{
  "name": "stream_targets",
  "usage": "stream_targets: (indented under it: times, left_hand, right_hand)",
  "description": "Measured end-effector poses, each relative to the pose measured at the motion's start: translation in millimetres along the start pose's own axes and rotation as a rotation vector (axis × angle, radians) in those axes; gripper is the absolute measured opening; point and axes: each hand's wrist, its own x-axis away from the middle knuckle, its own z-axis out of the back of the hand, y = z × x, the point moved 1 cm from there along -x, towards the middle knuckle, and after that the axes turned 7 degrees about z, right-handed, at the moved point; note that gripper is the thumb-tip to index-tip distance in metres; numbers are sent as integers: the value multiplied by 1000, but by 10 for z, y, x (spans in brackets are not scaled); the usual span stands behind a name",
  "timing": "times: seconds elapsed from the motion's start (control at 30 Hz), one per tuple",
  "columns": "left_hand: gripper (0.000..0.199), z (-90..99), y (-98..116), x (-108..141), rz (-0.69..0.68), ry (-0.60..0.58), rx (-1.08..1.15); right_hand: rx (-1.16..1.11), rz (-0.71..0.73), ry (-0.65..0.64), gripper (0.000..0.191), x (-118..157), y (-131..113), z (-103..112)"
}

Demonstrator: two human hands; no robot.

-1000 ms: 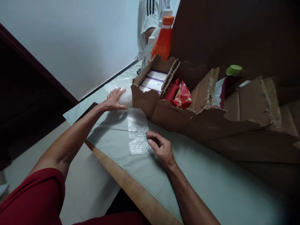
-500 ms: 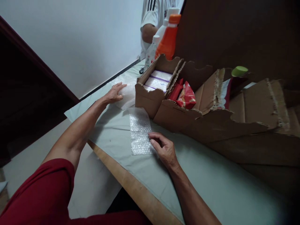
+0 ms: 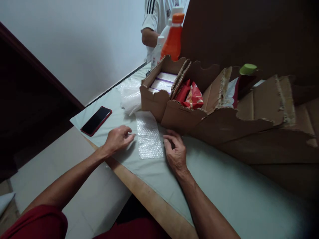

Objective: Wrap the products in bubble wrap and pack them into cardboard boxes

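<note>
Bubble-wrap sheet between two bare hands. Compared with the frame half a second earlier, the left hand (image 3: 119, 138) has drawn back from the crumpled wrap (image 3: 131, 98) at the far end and now stands near the sheet's left edge; the phone (image 3: 96, 121), formerly hidden beneath the forearm, lies in full view. The right hand (image 3: 175, 147), whose fingertips previously met the sheet's right edge, is now just beside it. The flat bubble-wrap sheet (image 3: 149, 136) keeps its place on the cloth-covered tabletop (image 3: 211, 186), its far end close to the front of the cardboard box (image 3: 154, 104).

Left hand: fingers curled, thumb extended toward the sheet, a small gap between thumb and forefinger; nothing visible is held. Right hand: fingers loosely bent, thumb parted from the forefinger, the grasp vacant; whether its underside rests on the cloth cannot be told.

Surroundings: the box holds white packs (image 3: 163, 83); red packets (image 3: 190, 96) occupy the neighbouring compartment. Behind stand an orange bottle (image 3: 173, 39) and a clear bottle (image 3: 157, 53), with another person's white sleeve (image 3: 151, 16) beyond.
</note>
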Motion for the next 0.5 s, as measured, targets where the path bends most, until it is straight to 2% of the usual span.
stream_targets:
  times: [0.13,0.23,0.33,0.43,0.5]
  left_hand:
    - [34,-108,201,3,23,-76,-29]
    - [30,-193,342,-12,40,-87,9]
    - [17,-261,423,48,60,-76,107]
    - [8,-164,346,165,104,-26,242]
    - [10,40,198,229,146,29,324]
  right_hand:
    - [188,68,-113,23,16,-25,-53]
    - [116,79,-190,26,5,-42,-57]
    - [49,67,-198,25,-11,-33,-22]
    - [47,48,-170,26,-19,-7,11]
    - [45,34,-153,26,-20,10,16]
